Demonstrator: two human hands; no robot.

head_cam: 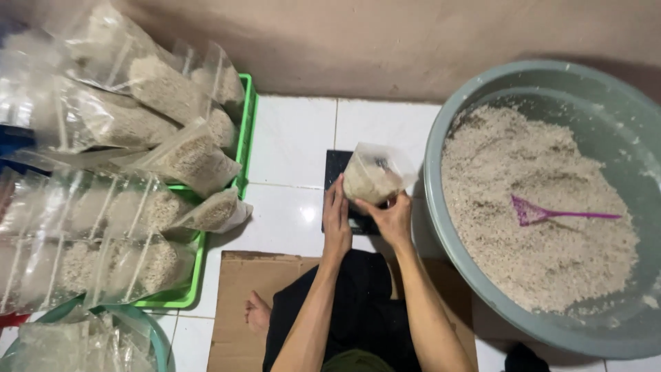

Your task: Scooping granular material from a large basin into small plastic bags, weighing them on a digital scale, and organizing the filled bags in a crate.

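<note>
My left hand [337, 219] and my right hand [391, 219] both hold a clear plastic bag [372, 176] part filled with pale grain. The bag rests over a flat black scale [337, 167] on the white tiled floor. The left hand grips the bag's left side, the right hand cups its lower right. To the right stands a big grey-green basin [482, 296] full of the same grain, with a purple scoop [544, 214] lying on top.
A green tray [246, 131] at the left is piled with several filled clear bags [165, 93]. More bags sit in a teal basin [148, 325] at the bottom left. Brown cardboard [237, 303] lies under my legs. A tan wall runs behind.
</note>
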